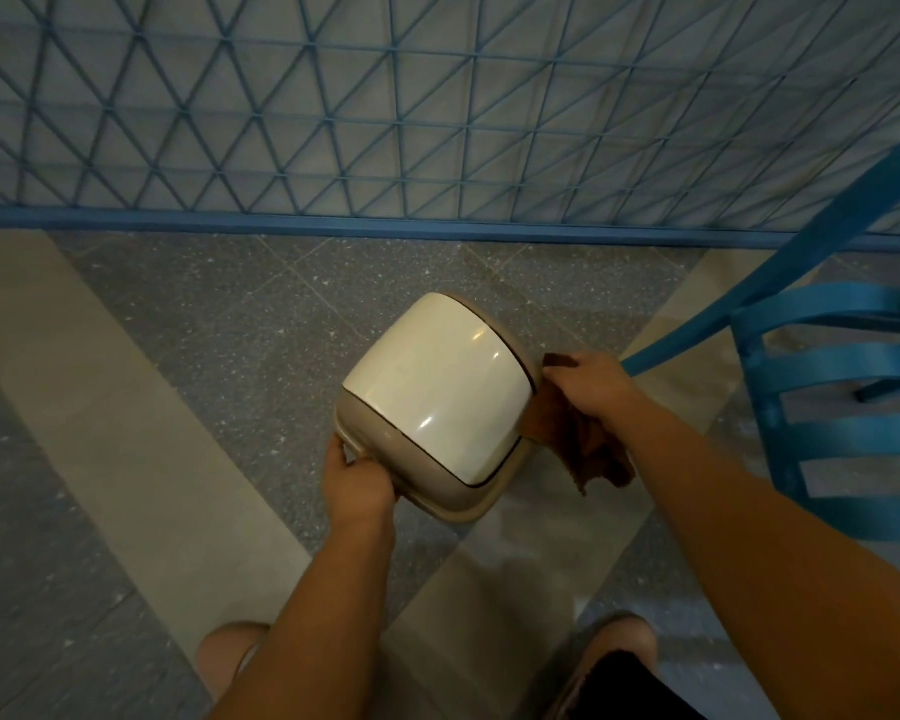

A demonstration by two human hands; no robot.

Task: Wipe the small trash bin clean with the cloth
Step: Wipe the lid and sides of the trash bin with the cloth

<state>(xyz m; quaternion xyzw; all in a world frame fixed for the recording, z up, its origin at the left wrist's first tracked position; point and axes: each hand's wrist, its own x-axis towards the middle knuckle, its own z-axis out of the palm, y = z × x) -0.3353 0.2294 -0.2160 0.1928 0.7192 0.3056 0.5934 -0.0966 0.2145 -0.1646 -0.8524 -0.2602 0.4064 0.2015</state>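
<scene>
Left fingers: the left hand [355, 480] grips the lower-left rim of the trash bin [437, 397]; its fingers curl round the rim edge, with only the thumb side showing.
Right fingers: the right hand [591, 389] pinches a bunched brown cloth [583, 449] and presses it against the right side of the bin, just below centre-right of the frame.
Cloth: most of it hangs loose below the right hand; only a small part touches the bin.
Bin: cream, with a glossy swing lid, tilted toward the camera, centre of the frame. Whether its base rests on the floor [204, 330] cannot be determined.
Risk, slip: the one-hand rim hold is likely narrow. Wiping pressure from the right could twist the bin out of the left fingers.
Risk, lid: the lid probably pivots. Pressure on it could swing it inward.
Risk, coverage: the loose cloth tail could drag on the floor and carry dirt back.
Surroundings: a blue chair [827, 397] at the right edge, near the right elbow; a blue lattice panel [437, 122] across the top.
</scene>
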